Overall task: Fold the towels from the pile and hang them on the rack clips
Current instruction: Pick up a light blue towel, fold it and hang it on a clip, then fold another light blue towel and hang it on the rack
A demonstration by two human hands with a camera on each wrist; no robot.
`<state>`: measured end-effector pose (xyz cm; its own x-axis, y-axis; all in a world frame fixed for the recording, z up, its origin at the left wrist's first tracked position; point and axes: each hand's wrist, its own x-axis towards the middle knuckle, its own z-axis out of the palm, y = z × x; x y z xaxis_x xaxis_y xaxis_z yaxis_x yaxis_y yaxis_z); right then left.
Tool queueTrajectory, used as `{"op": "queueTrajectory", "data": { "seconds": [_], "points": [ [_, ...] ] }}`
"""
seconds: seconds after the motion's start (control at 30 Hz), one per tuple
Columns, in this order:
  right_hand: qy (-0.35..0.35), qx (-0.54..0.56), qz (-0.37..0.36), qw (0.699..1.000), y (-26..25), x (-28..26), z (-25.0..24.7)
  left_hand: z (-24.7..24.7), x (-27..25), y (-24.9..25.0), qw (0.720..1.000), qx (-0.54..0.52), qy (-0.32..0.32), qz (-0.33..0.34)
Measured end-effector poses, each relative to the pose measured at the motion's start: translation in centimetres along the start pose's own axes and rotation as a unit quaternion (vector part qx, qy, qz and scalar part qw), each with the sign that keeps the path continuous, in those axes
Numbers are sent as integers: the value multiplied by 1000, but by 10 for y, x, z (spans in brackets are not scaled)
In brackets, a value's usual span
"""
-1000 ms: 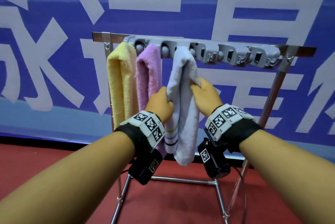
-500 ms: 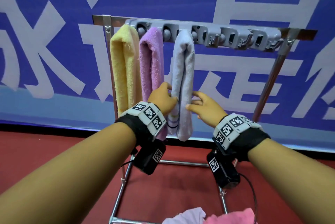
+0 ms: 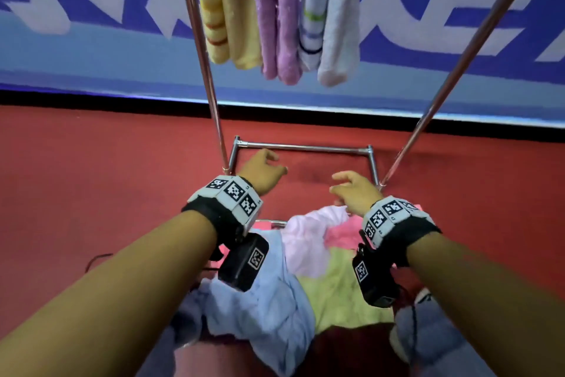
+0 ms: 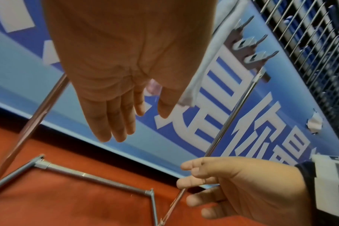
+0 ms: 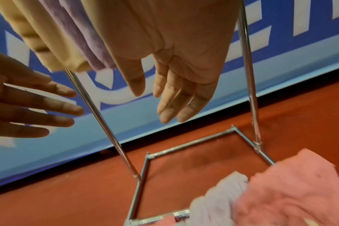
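Three folded towels hang at the top of the head view: yellow (image 3: 220, 10), purple (image 3: 278, 16) and pale lavender-white (image 3: 333, 16). Below them the pile lies on the red floor: a pale pink towel (image 3: 308, 239), a pink one (image 3: 342, 239), a yellow-green one (image 3: 339, 294) and a light blue one (image 3: 263, 309). My left hand (image 3: 273, 164) hovers empty over the rack base, fingers loosely bent. My right hand (image 3: 339, 185) is open just above the far edge of the pile, holding nothing. The wrist views show both palms empty: left hand (image 4: 139, 122), right hand (image 5: 153, 104).
The rack's two slanted metal posts (image 3: 208, 71) (image 3: 458, 65) and its floor bar (image 3: 302, 147) frame the hands. Free grey clips (image 4: 250, 44) show in the left wrist view. A blue banner wall (image 3: 91, 55) stands behind the rack.
Both hands have let go of the pale towel on the rack and dropped to just above the pile. The head view has tilted down, bringing the pile into sight.
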<state>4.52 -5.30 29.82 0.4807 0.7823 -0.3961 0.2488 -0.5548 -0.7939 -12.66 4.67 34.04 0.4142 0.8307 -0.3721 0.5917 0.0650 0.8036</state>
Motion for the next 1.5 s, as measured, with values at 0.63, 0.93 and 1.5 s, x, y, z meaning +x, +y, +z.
{"op": "queueTrajectory", "data": {
  "seconds": [0.63, 0.93, 1.5],
  "points": [
    [-99, -88, 223, 966, 214, 99, 149, 95, 131, -272, 955, 129, -67, -258],
    [-197, -149, 181, 952, 269, 145, 230, 133, 169, -367, 949, 135, -31, -284],
    [-163, -143, 120, 969, 266, 116, 251, 130, 158, -364, 976, 78, 5, -205]
  ]
}}
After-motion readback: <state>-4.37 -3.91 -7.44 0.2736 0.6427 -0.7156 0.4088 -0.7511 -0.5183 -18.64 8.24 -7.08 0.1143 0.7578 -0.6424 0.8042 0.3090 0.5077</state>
